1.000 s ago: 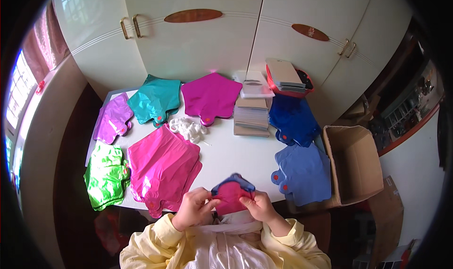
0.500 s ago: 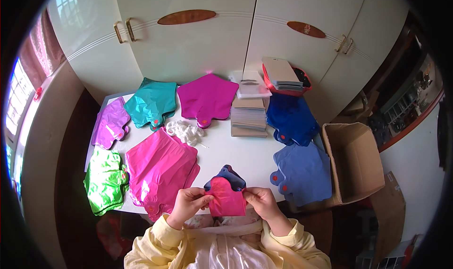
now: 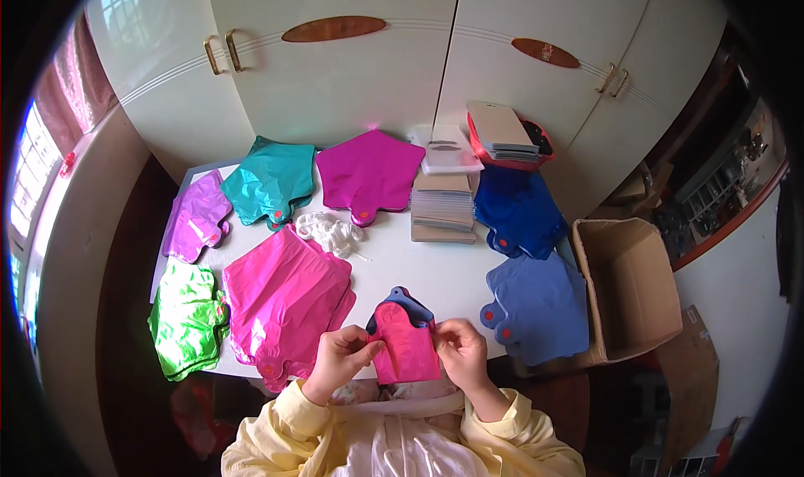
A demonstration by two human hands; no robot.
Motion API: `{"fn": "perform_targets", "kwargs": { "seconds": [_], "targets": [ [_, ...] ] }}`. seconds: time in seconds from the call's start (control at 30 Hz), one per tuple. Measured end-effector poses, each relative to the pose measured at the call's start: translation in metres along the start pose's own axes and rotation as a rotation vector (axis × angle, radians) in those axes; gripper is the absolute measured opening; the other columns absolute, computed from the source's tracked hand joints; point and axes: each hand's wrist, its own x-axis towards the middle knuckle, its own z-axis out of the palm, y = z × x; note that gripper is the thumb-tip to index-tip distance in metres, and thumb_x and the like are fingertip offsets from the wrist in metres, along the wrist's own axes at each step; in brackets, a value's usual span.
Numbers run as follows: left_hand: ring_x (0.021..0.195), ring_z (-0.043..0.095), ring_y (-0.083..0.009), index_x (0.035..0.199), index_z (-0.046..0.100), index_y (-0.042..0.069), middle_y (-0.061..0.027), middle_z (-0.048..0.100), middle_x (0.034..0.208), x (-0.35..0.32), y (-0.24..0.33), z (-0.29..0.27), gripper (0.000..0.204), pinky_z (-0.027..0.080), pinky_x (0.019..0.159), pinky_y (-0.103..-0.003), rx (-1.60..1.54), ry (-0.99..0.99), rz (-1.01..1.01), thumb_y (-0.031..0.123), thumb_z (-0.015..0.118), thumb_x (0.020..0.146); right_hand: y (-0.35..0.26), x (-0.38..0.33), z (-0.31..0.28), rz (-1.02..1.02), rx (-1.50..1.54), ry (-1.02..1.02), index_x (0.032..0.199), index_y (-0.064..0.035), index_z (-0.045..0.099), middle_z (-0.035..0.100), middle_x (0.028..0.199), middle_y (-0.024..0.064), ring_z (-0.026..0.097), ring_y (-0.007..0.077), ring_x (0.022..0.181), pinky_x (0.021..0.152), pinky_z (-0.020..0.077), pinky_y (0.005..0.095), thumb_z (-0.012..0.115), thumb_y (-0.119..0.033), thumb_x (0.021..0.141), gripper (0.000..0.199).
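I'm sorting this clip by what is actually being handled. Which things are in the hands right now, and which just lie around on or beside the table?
In hand:
left hand and right hand pinching the folded pink foil balloon, with a blue one behind it.

Lying about:
pink balloon stack
green balloons
white string bundle
card stack
open cardboard box

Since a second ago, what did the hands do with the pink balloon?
Both the left hand and right hand kept hold of the folded pink balloon over the blue one, drawing it slightly toward the body. The balloon piles on the white table stayed put.
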Motion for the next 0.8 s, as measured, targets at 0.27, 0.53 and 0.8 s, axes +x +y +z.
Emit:
{"fn": "perform_targets", "kwargs": {
  "seconds": [0.27, 0.53, 0.8],
  "targets": [
    [0.055, 0.05, -0.0012, 0.074, 0.058, 0.002, 0.0035, 0.057, 0.064, 0.004, 0.005, 0.004, 0.018, 0.04, 0.047, -0.019, -0.026, -0.003, -0.01, 0.007, 0.072, 0.084, -0.01, 0.008, -0.01, -0.002, -0.306, -0.174, 0.095, 0.0016, 0.064, 0.065, 0.083, 0.0011, 0.059, 0.0061, 0.074, 0.068, 0.0478, 0.0203, 0.07, 0.0, 0.084, 0.013],
    [0.054, 0.051, -0.0005, 0.081, 0.063, 0.005, 0.0046, 0.059, 0.064, 0.016, 0.007, 0.0, 0.011, 0.039, 0.046, -0.018, -0.131, -0.082, -0.105, 0.009, 0.072, 0.085, -0.017, 0.013, -0.006, 0.289, 0.12, -0.059, 0.091, 0.0007, 0.063, 0.064, 0.077, 0.0001, 0.057, 0.005, 0.072, 0.067, 0.0453, 0.0193, 0.071, -0.002, 0.084, 0.011],
    [0.056, 0.053, -0.002, 0.091, 0.067, 0.002, 0.0038, 0.06, 0.066, 0.045, 0.0, 0.011, 0.013, 0.041, 0.049, -0.019, 0.156, -0.128, -0.208, 0.015, 0.069, 0.087, 0.013, 0.063, -0.041, 0.294, -0.298, -0.342, 0.08, -0.0001, 0.066, 0.059, 0.067, -0.0047, 0.048, 0.0017, 0.064, 0.056, 0.0396, 0.0205, 0.066, -0.014, 0.088, 0.017]
  ]
}}
